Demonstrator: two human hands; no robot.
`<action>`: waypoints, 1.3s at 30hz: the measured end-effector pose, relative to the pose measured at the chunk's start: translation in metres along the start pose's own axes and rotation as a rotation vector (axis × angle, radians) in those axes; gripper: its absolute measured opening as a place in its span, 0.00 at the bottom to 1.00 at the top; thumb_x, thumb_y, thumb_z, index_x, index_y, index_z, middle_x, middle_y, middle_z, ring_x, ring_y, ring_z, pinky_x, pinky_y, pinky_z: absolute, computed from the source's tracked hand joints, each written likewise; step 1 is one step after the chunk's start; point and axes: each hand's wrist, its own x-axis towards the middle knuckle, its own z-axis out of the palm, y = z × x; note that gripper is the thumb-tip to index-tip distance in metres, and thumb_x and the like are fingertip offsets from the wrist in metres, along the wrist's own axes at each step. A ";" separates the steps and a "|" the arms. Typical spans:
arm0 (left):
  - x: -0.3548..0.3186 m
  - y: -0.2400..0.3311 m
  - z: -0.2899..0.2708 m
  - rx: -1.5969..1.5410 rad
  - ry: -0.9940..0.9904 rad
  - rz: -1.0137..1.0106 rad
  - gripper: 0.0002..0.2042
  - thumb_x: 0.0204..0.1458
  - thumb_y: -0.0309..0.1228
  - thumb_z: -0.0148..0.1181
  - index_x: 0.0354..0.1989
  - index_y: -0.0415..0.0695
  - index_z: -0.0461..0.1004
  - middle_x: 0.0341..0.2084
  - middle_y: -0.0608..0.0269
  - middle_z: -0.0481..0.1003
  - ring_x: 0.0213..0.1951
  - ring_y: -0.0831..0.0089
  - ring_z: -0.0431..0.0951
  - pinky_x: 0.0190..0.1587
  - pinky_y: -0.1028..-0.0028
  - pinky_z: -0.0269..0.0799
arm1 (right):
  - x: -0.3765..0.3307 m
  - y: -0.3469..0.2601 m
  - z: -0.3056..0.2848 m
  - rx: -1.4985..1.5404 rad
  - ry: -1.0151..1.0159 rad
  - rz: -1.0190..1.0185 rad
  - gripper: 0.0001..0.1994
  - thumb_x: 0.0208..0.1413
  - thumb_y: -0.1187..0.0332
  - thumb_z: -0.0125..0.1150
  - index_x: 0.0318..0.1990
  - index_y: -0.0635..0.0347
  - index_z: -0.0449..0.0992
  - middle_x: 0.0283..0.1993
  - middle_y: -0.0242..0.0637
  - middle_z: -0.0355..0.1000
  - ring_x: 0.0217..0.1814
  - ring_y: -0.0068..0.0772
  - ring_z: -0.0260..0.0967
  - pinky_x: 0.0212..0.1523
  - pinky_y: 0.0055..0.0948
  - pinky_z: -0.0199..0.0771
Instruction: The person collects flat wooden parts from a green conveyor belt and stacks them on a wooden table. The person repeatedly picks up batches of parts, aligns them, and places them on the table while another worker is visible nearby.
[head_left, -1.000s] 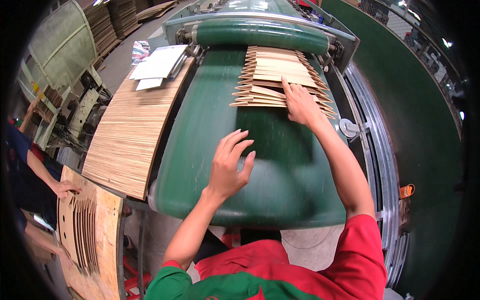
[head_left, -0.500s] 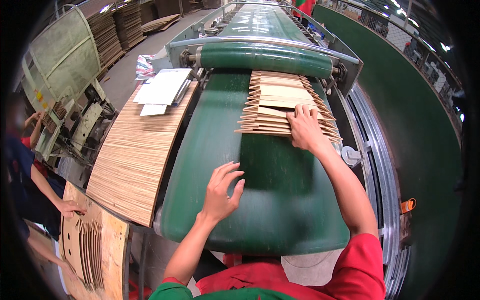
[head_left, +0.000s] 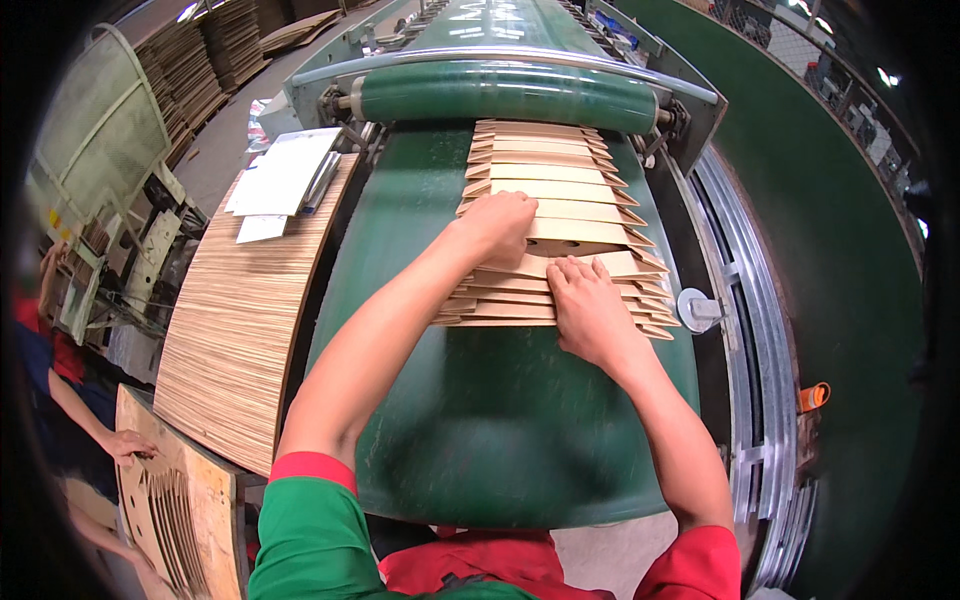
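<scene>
Folded brown cardboard pieces (head_left: 553, 190) lie overlapping in a row on the green conveyor belt (head_left: 480, 420), their side folds sticking out like points. My left hand (head_left: 492, 228) reaches across from the left, its fingers closed at the edge of a piece in the middle of the row. Nearer to me, my right hand (head_left: 592, 312) curls its fingers over the top edge of the near bundle. A gap has opened between the two hands, and dark holes show on a piece there. My left thumb and the undersides of both grips are hidden.
A green roller (head_left: 505, 95) with a metal bar crosses the belt's far end. Left stands a ribbed stack of sheets (head_left: 240, 320) with white papers (head_left: 290, 175) on it. Another person's hand (head_left: 130, 445) rests near cardboard on a wooden board (head_left: 215, 490). Metal rails (head_left: 745, 330) run along the right.
My left hand has moved forward from above the bare belt onto the cardboard row. My right hand has come back toward me, and the near pieces have shifted nearer with it.
</scene>
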 end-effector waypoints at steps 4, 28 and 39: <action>0.015 0.010 0.012 0.079 -0.108 -0.032 0.15 0.43 0.20 0.62 0.42 0.31 0.81 0.41 0.36 0.82 0.47 0.41 0.83 0.50 0.51 0.81 | -0.011 -0.005 0.000 -0.019 0.012 -0.005 0.25 0.57 0.72 0.58 0.61 0.78 0.70 0.66 0.61 0.71 0.74 0.57 0.66 0.76 0.61 0.61; 0.080 0.009 0.039 0.447 -0.035 -0.177 0.55 0.35 0.33 0.75 0.75 0.30 0.51 0.71 0.33 0.59 0.73 0.37 0.60 0.71 0.38 0.57 | -0.018 -0.010 -0.020 -0.061 0.076 -0.018 0.28 0.60 0.67 0.56 0.63 0.80 0.71 0.65 0.63 0.72 0.72 0.57 0.69 0.74 0.61 0.63; 0.049 0.041 0.023 0.263 -0.443 -0.038 0.41 0.43 0.23 0.74 0.64 0.22 0.55 0.63 0.30 0.68 0.63 0.34 0.73 0.61 0.47 0.76 | -0.052 -0.028 -0.021 -0.156 0.176 -0.080 0.24 0.57 0.67 0.60 0.55 0.82 0.78 0.53 0.64 0.79 0.58 0.56 0.78 0.68 0.51 0.71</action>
